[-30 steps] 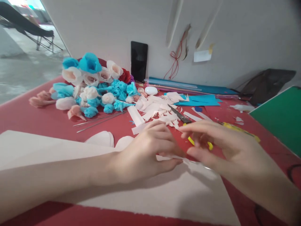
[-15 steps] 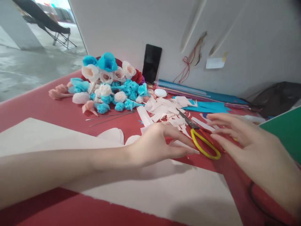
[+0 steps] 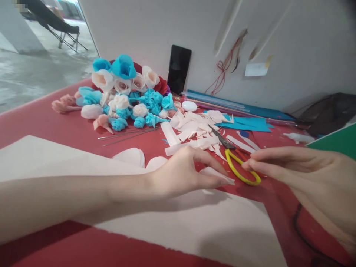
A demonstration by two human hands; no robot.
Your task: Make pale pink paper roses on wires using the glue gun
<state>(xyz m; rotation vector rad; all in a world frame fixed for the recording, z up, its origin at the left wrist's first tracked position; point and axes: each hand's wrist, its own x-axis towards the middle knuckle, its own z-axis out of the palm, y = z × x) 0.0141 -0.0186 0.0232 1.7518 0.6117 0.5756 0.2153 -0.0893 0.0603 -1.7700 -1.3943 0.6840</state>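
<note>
Head view: the left hand (image 3: 180,172) is clamped, thumb against fingers, on a small pale paper piece (image 3: 214,174) that projects past its fingertips toward the right hand (image 3: 308,174). Thumb and forefinger of the right hand are drawn near each other; whether anything is gripped between them cannot be told. Scissors (image 3: 228,145) lie between the two hands—yellow loop overlapped in view by the right fingertips, contact uncertain, blades pointing away beyond the left hand. Beneath the left hand and forearm extends a large pale sheet (image 3: 180,230) on the red table (image 3: 125,250). Rounded paper cutouts (image 3: 129,157) are positioned just left of the left hand. Pale scraps (image 3: 191,128) are heaped beyond it; paper flowers (image 3: 122,104) are grouped farther off, to its left.
</note>
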